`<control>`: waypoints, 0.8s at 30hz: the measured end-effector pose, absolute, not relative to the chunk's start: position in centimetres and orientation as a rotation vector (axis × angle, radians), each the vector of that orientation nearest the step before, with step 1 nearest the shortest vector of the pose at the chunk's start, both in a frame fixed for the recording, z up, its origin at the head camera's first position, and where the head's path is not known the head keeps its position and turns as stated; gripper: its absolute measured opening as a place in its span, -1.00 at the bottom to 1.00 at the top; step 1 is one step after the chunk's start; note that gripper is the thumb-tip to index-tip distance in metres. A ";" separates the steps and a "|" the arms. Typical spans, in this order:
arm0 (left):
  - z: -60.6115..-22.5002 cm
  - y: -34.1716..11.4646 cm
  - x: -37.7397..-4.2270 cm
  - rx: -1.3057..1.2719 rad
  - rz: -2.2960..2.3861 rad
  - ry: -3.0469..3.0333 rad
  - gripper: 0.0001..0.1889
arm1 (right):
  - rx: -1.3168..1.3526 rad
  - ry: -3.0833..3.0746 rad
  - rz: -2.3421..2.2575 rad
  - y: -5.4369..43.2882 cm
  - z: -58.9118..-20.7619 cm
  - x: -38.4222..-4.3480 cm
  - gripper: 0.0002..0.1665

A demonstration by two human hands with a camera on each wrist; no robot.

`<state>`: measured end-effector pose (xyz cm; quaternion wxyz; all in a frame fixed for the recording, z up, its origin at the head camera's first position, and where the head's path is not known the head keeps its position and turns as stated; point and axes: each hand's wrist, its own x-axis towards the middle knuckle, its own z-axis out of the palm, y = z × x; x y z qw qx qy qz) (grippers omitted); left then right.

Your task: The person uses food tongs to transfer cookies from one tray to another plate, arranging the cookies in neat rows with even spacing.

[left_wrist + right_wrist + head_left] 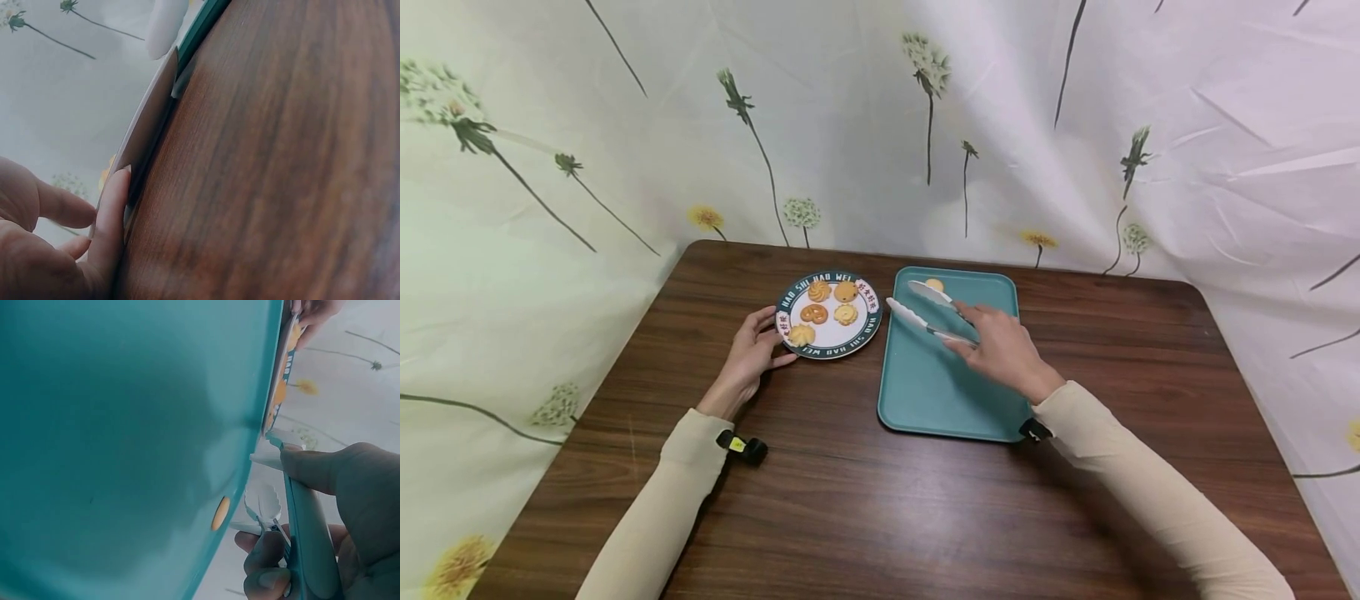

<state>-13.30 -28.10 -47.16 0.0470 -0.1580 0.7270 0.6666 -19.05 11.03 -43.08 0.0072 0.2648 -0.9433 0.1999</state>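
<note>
A round plate point(831, 337) with a dark green lettered rim carries several cookies, one of them a pretzel shape point(814, 313). My left hand point(752, 350) holds the plate's left edge; in the left wrist view its thumb point(112, 212) lies against the plate's underside point(147, 122). My right hand point(1003, 350) grips white-tipped tongs point(908, 313) above a teal tray point(940, 392). The tongs' two arms stand apart, with nothing between their tips. A single round cookie point(934, 284) lies on the tray near its far edge, close to the upper tong tip.
The plate and tray are side by side on a dark wooden table point(820, 517), with a narrow gap between. A white flower-printed cloth point(850, 125) hangs behind the table. Each wrist wears a black strap, the left one with a small device point(752, 451).
</note>
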 end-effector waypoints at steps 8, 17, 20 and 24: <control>-47.1 -28.2 -13.3 -0.483 2.022 2.219 -0.35 | 0.800 -2.961 0.598 12.1 -43.1 -19.8 -0.19; -47.4 -28.2 -13.5 -0.496 2.018 2.216 -0.36 | 0.758 -2.984 0.591 12.7 -43.0 -20.4 -0.18; -47.4 -28.3 -13.5 -0.505 2.016 2.221 -0.36 | 0.755 -2.981 0.584 13.0 -42.9 -20.6 -0.17; -47.4 -28.2 -13.5 -0.513 2.023 2.228 -0.36 | 0.745 -2.983 0.598 13.3 -42.9 -20.8 -0.17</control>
